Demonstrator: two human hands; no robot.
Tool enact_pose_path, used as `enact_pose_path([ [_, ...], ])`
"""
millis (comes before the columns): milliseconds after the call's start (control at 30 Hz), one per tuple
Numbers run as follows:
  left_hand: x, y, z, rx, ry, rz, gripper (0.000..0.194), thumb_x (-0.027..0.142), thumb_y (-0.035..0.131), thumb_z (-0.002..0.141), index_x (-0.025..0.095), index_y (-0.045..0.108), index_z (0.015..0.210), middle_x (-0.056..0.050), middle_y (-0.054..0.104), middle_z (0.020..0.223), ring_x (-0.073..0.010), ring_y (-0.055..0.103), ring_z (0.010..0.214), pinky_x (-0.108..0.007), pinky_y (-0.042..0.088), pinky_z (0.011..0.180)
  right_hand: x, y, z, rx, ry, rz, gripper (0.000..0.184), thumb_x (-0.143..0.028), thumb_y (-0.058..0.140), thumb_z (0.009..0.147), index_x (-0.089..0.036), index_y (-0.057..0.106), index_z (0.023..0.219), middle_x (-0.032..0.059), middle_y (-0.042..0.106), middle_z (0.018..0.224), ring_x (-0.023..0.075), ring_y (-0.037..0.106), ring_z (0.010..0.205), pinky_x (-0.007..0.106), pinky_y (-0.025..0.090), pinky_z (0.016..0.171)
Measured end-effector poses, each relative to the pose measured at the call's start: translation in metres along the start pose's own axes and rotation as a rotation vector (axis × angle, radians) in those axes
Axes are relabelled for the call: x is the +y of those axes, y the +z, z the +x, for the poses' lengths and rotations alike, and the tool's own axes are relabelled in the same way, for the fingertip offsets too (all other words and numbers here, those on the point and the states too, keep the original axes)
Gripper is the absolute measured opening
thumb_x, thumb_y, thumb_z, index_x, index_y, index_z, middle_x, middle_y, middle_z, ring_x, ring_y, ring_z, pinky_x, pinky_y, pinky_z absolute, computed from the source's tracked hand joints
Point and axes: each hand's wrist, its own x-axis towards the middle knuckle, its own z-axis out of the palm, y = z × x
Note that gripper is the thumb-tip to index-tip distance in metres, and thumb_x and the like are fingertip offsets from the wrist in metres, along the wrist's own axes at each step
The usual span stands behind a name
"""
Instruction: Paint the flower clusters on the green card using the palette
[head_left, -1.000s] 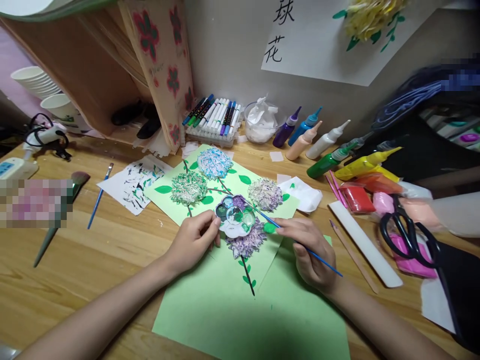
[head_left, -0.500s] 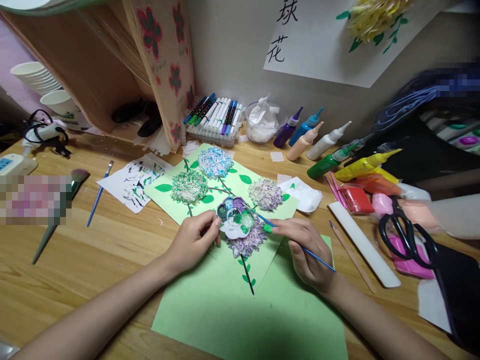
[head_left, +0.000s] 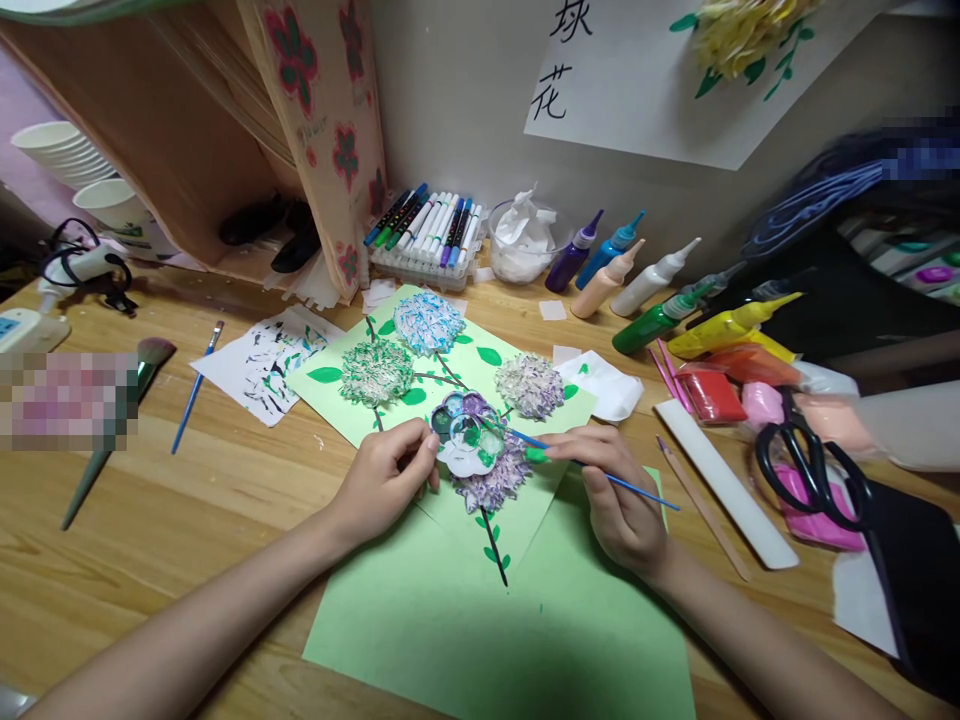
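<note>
My left hand pinches the left edge of a small flower-shaped paint palette, its wells stained green, purple and dark. In my right hand is a thin blue paintbrush, held like a pen, its tip over the palette's right wells. Green paint marks a fingertip of that hand. Beneath lies a light green sheet bearing fluffy paper flowers: a blue one, a green one, a pale purple one and a purple one partly covered by the palette. Painted stems and leaves join them.
Left are a paint-smeared paper, another blue brush and a large brush. Markers, a bowl of tissues and paint bottles line the back. Scissors and a white strip lie right.
The brush in my right hand has tilted flatter, its tip shifting slightly left over the palette. My left hand keeps its hold, with the palette barely moved.
</note>
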Motion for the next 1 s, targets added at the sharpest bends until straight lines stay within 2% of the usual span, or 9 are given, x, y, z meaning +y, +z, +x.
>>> enact_pose_path([
  [133, 0.000, 0.000, 0.000, 0.005, 0.006, -0.004, 0.036, 0.034, 0.040, 0.094, 0.020, 0.045, 0.062, 0.003, 0.056, 0.052, -0.0113, 0.048, 0.050, -0.024, 0.036, 0.056, 0.004, 0.000, 0.000, 0.026, 0.108, 0.070, 0.029, -0.025, 0.035, 0.096, -0.024, 0.063, 0.104, 0.0066, 0.069, 0.097, 0.0220, 0.061, 0.096, 0.038, 0.050, 0.082],
  [500, -0.001, 0.000, 0.000, -0.024, 0.003, 0.020, 0.034, 0.033, 0.040, 0.094, 0.020, 0.047, 0.063, 0.004, 0.057, 0.054, -0.0107, 0.047, 0.051, -0.024, 0.035, 0.056, 0.006, 0.001, 0.004, 0.116, 0.297, 0.268, 0.029, -0.030, 0.036, 0.098, -0.023, 0.065, 0.099, 0.0051, 0.068, 0.097, 0.0181, 0.064, 0.096, 0.033, 0.052, 0.086],
  [667, -0.001, 0.000, 0.000, -0.026, -0.013, 0.027, 0.035, 0.033, 0.040, 0.095, 0.020, 0.048, 0.063, 0.004, 0.057, 0.054, -0.0109, 0.047, 0.050, -0.024, 0.036, 0.056, 0.009, 0.001, 0.001, 0.165, 0.357, 0.328, 0.029, -0.034, 0.040, 0.097, -0.022, 0.067, 0.095, 0.0068, 0.069, 0.095, 0.0200, 0.064, 0.093, 0.033, 0.053, 0.076],
  [767, -0.001, -0.001, 0.000, -0.021, -0.021, 0.005, 0.036, 0.034, 0.039, 0.095, 0.021, 0.047, 0.063, 0.004, 0.057, 0.053, -0.0112, 0.049, 0.051, -0.025, 0.037, 0.056, 0.012, 0.000, 0.002, 0.267, 0.356, 0.415, 0.029, -0.036, 0.042, 0.096, -0.021, 0.067, 0.091, 0.0063, 0.069, 0.090, 0.0179, 0.064, 0.082, 0.029, 0.050, 0.065],
  [867, -0.002, -0.001, -0.001, -0.009, -0.043, -0.049, 0.036, 0.034, 0.039, 0.096, 0.021, 0.044, 0.063, 0.004, 0.057, 0.054, -0.0115, 0.051, 0.051, -0.025, 0.038, 0.056, 0.016, -0.005, 0.006, 0.424, 0.362, 0.479, 0.029, -0.039, 0.044, 0.095, -0.021, 0.065, 0.087, 0.0046, 0.068, 0.083, 0.0162, 0.064, 0.072, 0.028, 0.046, 0.058],
  [1000, -0.008, -0.001, -0.001, 0.023, -0.092, -0.132, 0.035, 0.037, 0.040, 0.095, 0.022, 0.044, 0.064, 0.004, 0.056, 0.054, -0.0122, 0.053, 0.050, -0.026, 0.040, 0.054, 0.026, -0.015, 0.011, 0.631, 0.382, 0.379, 0.030, -0.039, 0.045, 0.094, -0.019, 0.063, 0.081, 0.0022, 0.065, 0.073, 0.0140, 0.063, 0.063, 0.024, 0.041, 0.051],
])
